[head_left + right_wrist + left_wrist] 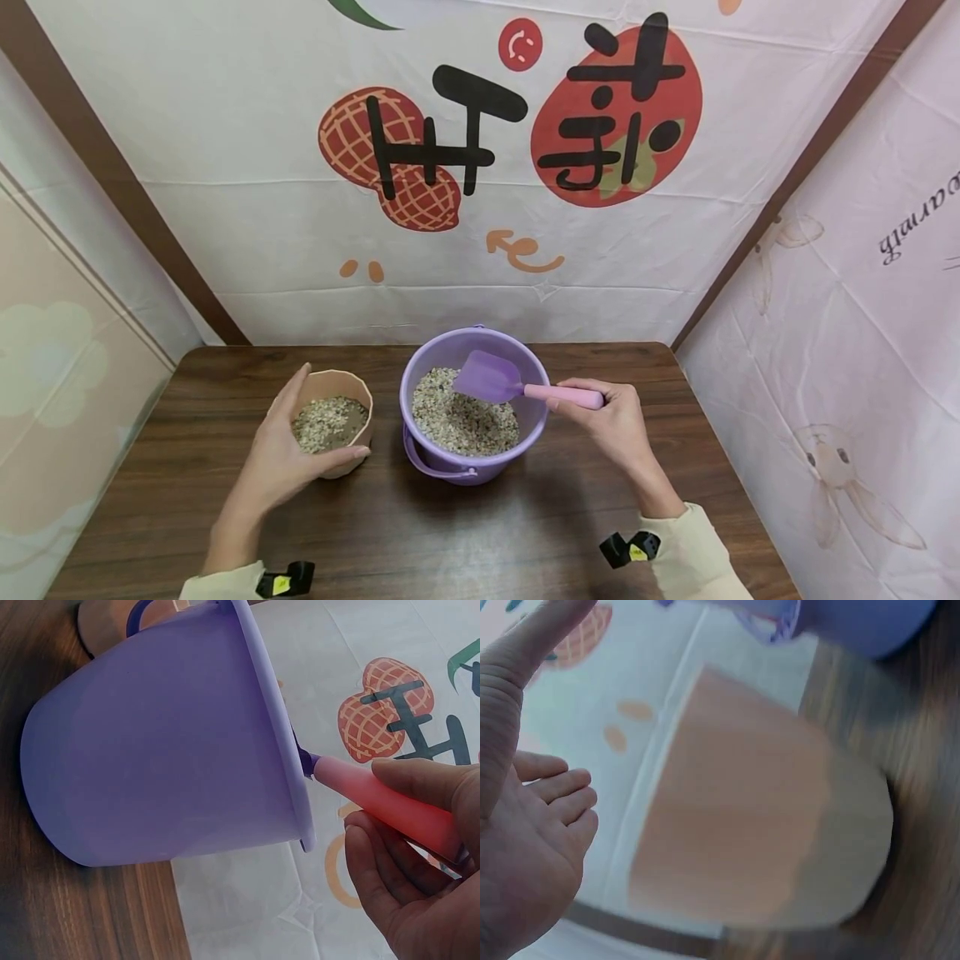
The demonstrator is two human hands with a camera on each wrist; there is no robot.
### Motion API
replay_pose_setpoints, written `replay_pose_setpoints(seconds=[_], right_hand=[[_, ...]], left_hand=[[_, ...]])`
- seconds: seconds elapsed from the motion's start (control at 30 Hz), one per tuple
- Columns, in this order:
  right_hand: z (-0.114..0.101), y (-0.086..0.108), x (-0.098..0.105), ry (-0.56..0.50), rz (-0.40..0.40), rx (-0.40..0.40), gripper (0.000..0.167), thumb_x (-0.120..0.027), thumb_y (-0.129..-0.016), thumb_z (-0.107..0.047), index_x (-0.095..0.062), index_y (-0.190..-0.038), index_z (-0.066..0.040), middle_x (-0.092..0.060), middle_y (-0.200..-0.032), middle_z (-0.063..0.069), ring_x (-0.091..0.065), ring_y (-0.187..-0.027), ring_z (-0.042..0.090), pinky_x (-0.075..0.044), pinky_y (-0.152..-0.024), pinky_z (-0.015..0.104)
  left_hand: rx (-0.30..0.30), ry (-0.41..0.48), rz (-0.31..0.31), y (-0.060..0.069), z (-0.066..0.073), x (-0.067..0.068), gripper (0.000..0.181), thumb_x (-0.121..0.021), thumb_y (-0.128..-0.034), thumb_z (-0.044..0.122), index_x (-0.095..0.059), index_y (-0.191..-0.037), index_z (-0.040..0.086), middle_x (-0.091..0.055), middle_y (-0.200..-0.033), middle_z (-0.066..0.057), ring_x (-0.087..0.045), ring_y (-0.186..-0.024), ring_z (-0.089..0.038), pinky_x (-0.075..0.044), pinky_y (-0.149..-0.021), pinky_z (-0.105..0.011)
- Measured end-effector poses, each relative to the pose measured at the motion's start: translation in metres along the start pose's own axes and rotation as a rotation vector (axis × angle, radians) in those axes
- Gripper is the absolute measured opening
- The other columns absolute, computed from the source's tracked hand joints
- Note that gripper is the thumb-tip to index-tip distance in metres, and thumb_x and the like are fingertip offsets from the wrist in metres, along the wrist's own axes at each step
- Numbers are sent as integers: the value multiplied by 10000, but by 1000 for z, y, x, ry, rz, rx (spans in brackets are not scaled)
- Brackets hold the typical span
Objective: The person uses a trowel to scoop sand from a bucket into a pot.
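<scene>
While right hand (611, 421) grips scoop (531, 392), lower centre, and left hand (279, 457) spreads beside pot (337, 383), dig low, lift level.

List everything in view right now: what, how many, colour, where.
Round plastic-looking bucket: 1, purple, far centre of table
Many-sided pot: 1, peach, left of bucket
Fine gravel: 2 lots, beige-grey, in bucket and pot
Flat-bladed shovel: 1, purple blade, pink handle, at bucket's mouth
Wood-grain table: 1, brown, beneath bucket
Printed cloth backdrop: 1, white, behind table
Printed side cloths: 2, pale, left and right
Straight strips: 2, brown, backdrop's sides
Wrist devices: 2, black and yellow, at cuffs
Long sleeves: 2, cream, forearms
Left hand: 1, bare, beside pot
Right hand: 1, bare, holding shovel
</scene>
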State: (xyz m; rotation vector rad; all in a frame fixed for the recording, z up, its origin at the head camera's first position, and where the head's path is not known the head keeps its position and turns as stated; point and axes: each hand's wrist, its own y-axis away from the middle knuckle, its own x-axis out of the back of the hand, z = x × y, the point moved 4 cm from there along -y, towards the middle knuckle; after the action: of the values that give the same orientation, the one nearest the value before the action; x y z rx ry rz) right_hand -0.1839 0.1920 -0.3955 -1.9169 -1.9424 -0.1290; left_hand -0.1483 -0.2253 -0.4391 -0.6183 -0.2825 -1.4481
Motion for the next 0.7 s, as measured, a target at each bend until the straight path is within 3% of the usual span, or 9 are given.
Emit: replay_pose_setpoints(seconds=[0.23,0.33,0.47,0.7], right_hand=[[0,-1,-2,2,-15,17,261,-892,-801,-214,-814,-1014,-83,-775,-932,61,-668,-771,144,-520,-609,225],[1,-1,-2,9,-12,15,266,-895,-797,-223,-814,-1008,-84,-774,-928,65,-660,-766,146,-514,-603,223],[1,-1,-2,14,-12,11,261,-900,-791,-229,-817,-1002,-99,-774,-918,49,-658,-761,150,-512,-598,228],[-2,-3,-2,30,-45,38,255,-896,-793,-215,-817,-1004,-97,-777,-900,16,-676,-757,151,-520,-598,226]], left_hand=[[-53,31,-86,-5,24,-30,1334,-991,-610,400,-149,-1640,303,-240,-1648,-168,-228,-1485,-417,-257,-1130,-687],[-65,70,-110,-8,31,-43,1326,-997,-598,397,-178,-1636,297,-238,-1652,-148,-233,-1484,-413,-315,-1122,-653],[-59,82,-147,-10,36,-57,1333,-989,-595,443,-170,-1637,295,-201,-1664,-147,-220,-1491,-412,-338,-1118,-631],[-81,16,-155,-17,39,-76,1414,-979,-539,542,-168,-1642,191,-221,-1658,-164,-228,-1490,-416,-234,-1150,-672]])
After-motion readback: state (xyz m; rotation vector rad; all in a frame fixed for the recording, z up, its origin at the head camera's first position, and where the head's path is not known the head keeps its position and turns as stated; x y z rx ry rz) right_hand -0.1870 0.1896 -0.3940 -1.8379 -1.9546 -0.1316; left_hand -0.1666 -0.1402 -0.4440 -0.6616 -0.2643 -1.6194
